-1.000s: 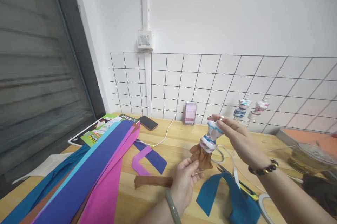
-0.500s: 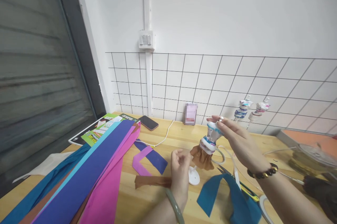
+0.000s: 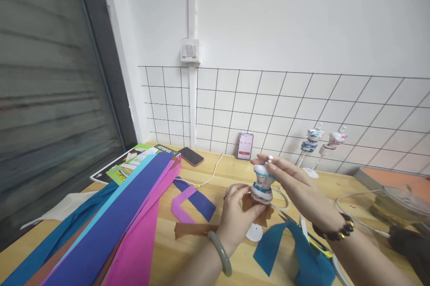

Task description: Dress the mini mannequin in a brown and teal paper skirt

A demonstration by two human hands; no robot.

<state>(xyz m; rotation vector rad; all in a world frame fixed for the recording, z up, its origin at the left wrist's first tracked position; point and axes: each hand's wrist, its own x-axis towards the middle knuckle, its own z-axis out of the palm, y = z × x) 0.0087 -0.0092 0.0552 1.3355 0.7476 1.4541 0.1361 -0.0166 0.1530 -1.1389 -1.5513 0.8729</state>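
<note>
A small dress form with a white torso, blue bands and a white knob on top stands tilted between my hands. Brown cloth hangs from its lower edge like a skirt. My left hand pinches this cloth and the waist edge between thumb and fingers. At the top, my right hand has its thumb and fingers around the neck and shoulder. Beneath it shows the white round base. A teal cloth strip and scissors with yellow on the handles lie near my right forearm.
Long cloth strips in several colours cover the left side. A dark phone lies behind them; another phone leans on the wire grid. Two more small dress forms stand at back right, beside a clear spool.
My left hand has risen from the table to the waist of the dress form and taken hold there. My right hand and the form have shifted slightly left and down.
</note>
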